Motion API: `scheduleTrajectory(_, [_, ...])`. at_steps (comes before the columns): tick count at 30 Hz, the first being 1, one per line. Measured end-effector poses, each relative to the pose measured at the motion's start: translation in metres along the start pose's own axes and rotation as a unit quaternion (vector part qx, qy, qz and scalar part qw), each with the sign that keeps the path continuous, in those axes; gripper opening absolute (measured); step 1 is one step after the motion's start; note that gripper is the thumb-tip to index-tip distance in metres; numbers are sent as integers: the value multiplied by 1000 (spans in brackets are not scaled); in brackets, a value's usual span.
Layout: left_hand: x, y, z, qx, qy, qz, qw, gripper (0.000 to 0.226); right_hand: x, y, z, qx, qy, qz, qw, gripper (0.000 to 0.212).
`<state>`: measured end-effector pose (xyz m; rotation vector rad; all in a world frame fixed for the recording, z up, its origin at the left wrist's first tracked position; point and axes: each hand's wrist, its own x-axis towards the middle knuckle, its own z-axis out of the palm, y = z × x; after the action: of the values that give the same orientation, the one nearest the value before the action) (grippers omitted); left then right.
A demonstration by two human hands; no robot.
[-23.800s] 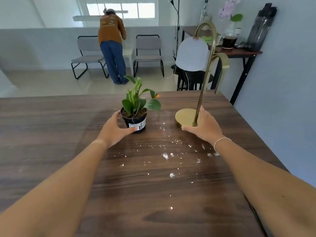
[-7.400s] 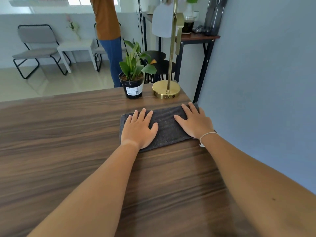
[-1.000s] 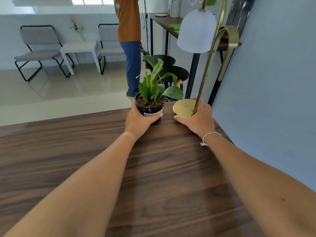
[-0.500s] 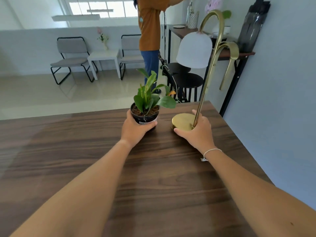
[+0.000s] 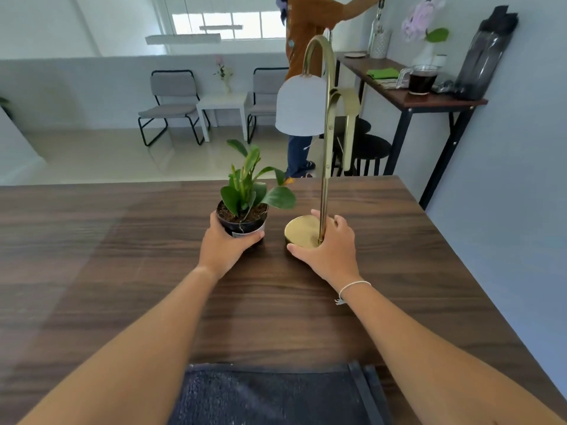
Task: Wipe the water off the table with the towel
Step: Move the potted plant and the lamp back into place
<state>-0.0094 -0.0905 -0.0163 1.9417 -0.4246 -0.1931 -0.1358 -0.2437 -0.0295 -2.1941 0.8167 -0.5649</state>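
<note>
Tabletop (image 5: 129, 271) looks dry — wiping judged done. Towel (image 5: 270, 397) flat at near edge. Left hand (image 5: 225, 251) clasping plant pot (image 5: 242, 225), right hand (image 5: 329, 248) gripping lamp base (image 5: 300, 231) — next: release both.

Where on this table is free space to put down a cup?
The left half of the wooden table is bare, as is the strip right of the lamp base. The potted plant, both hands and the dark towel crowd the middle.

Two grey chairs (image 5: 171, 102) flank a white side table (image 5: 221, 102) beneath a bright, perhaps overexposed, window (image 5: 228, 24).
</note>
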Motion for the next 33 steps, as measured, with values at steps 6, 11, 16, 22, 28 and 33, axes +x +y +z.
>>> scheduleTrajectory(6, [-10, -11, -12, -9, 11, -11, 1000, 83, -9, -2, 13, -7, 14, 3, 1000, 86])
scheduleTrajectory(11, [-11, -17, -13, -21, 14, -14, 1000, 85, -9, -1, 17, -20, 13, 16, 1000, 90])
scheduleTrajectory(16, [-13, -17, -13, -22, 5, -13, 1000, 82, -9, 0, 18, -43, 9, 25, 999, 97])
scheduleTrajectory(22, [-24, -16, -21, -17, -10, -7, 1000, 87, -17, -2, 14, -42, -11, 26, 999, 108])
scheduleTrajectory(28, [-65, -15, -45, 39, -5, -37, 999, 94, -54, 8, -4, -1, -4, 0, 1000, 100])
scheduleTrajectory(33, [-115, -27, -80, 156, -5, -25, 987, 55, -90, 11, -21, -1, -10, -7, 1000, 90])
